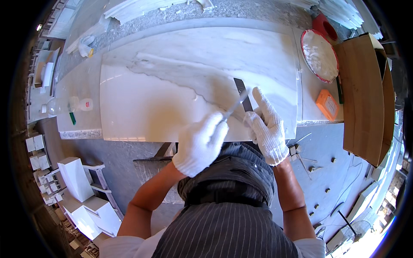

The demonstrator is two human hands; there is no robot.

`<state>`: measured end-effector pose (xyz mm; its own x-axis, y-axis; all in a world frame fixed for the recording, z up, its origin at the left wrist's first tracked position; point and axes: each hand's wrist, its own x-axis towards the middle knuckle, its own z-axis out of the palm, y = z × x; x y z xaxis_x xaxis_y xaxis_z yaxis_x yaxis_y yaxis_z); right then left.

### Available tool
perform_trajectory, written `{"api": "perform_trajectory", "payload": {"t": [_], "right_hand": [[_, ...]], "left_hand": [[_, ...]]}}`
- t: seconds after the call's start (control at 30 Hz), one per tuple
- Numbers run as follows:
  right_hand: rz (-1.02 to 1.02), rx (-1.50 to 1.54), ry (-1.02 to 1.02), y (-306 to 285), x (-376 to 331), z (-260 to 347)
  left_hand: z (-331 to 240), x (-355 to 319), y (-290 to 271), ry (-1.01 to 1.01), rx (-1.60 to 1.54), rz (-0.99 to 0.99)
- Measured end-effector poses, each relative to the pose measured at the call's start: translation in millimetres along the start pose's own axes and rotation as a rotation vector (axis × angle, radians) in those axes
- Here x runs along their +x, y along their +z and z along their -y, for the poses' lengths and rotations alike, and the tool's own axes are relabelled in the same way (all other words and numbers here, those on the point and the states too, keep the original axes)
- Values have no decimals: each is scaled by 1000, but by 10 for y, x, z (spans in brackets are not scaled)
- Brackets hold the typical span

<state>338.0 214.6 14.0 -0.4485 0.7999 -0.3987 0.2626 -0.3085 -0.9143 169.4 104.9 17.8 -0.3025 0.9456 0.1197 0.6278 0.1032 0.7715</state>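
Both my hands wear white knit gloves, over the near edge of a white, grey-veined marble slab (159, 94). My left hand (202, 144) is closed round a thin metal tool (232, 106), blurred, its free end slanting up to the right. In my right hand (267, 124) a dark, flat strip (241, 89) is held near the thumb, its far end pointing away from me. The index finger of that hand stretches forward, clear of the strip. The thin tool crosses in front of the strip; whether they touch I cannot tell.
At the right stand a red-rimmed round tub (320, 56) of white material, an orange box (328, 105) and a tall cardboard box (365, 94). A clear plastic bottle (53, 106) lies at the left. White pieces (146, 10) line the far side. Cables and small blocks dot the floor.
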Motion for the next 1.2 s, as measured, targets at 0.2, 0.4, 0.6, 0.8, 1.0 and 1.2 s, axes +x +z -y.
{"api": "perform_trajectory", "payload": {"t": [0.2, 0.4, 0.6, 0.8, 1.0, 1.2], "right_hand": [[-17, 50, -121, -26, -14, -20], [-30, 128, -98, -120, 21, 31], [-65, 362, -5, -260, -9, -151], [-49, 451, 17, -414, -162, -207], [-53, 462, 55, -524, -230, -259], [-124, 322, -31, -484, -281, -350]], "left_hand": [[196, 388, -54, 174, 391, -117], [197, 492, -96, 217, 761, 43], [-37, 1082, -116, 384, 489, -75], [-713, 1817, 297, 613, 768, -3], [-952, 2449, 1089, 802, 980, -11], [-802, 2423, 1262, 654, 818, -165]]}}
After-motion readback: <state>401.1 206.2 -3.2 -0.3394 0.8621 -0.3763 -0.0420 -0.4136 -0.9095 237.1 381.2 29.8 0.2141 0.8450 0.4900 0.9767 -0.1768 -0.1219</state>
